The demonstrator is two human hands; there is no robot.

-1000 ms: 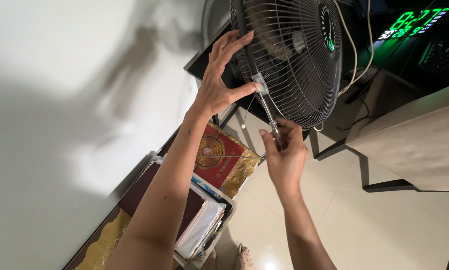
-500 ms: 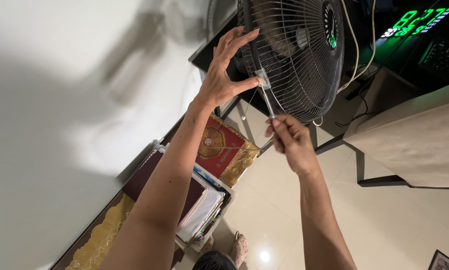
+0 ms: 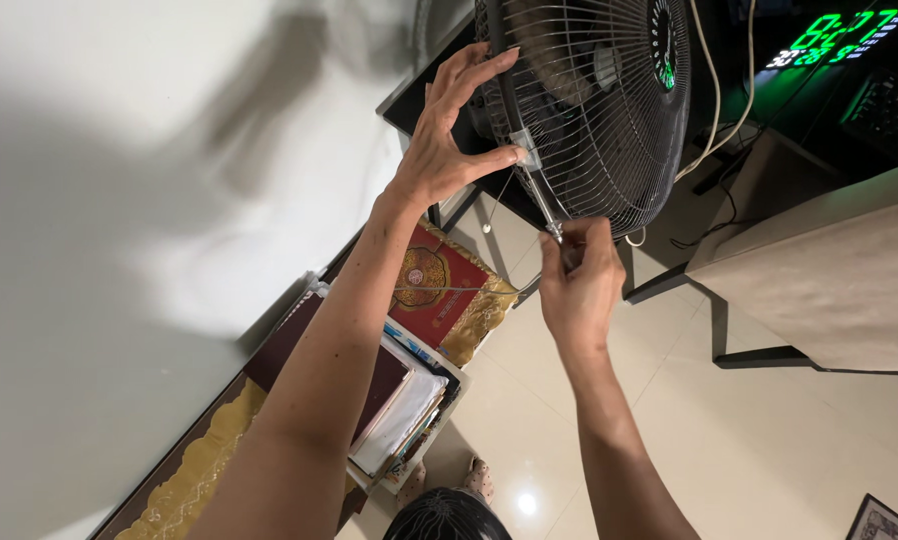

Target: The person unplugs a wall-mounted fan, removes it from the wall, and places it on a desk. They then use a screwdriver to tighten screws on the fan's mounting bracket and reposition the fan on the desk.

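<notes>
A black fan with a round wire grille (image 3: 609, 110) stands in front of me. My left hand (image 3: 449, 140) rests spread on the grille's rim, thumb pressing a small silvery clip (image 3: 525, 152). My right hand (image 3: 577, 280) is closed around the handle of a thin screwdriver (image 3: 541, 205), whose shaft points up to the clip at the grille's lower edge.
A white wall fills the left. Below it lie a red and gold box (image 3: 447, 292) and a stack of books and papers (image 3: 389, 400). A beige-topped table (image 3: 829, 280) stands at the right, a green digital clock (image 3: 834, 35) behind it. A second fan's black grille (image 3: 444, 515) sits on the tiled floor.
My right hand with the screwdriver has shifted slightly up and right toward the grille's edge. The view has tilted a little; my left hand stays on the rim.
</notes>
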